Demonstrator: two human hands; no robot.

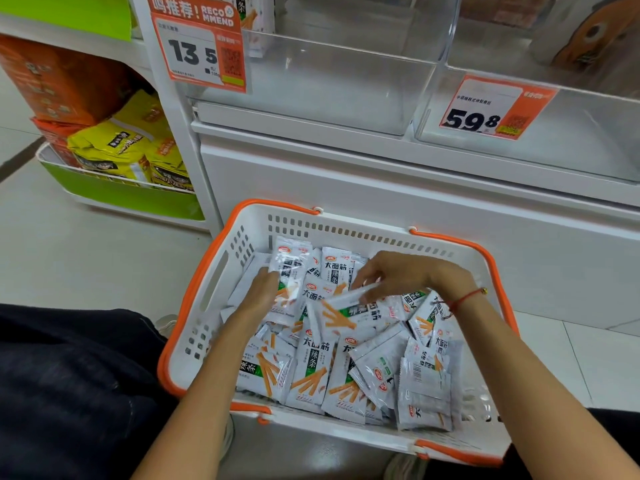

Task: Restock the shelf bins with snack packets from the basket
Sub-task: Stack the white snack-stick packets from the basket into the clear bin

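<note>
- Right hand (398, 277) pinches one white snack packet (349, 311) by its upper edge, fingers curled, over the heap in the basket (221, 268).
- Left hand (265, 292) curls round an upright packet (289, 271) at the heap's far left.
- Clear bin (311, 84) above looks nearly bare; gathering several aligned packets before lifting would likely serve best.

A shop: orange price tags (198, 43) on clear shelf bins (311, 81), stocked snack bags (114, 147) (yellow ones), a shopping basket (242, 237).
</note>
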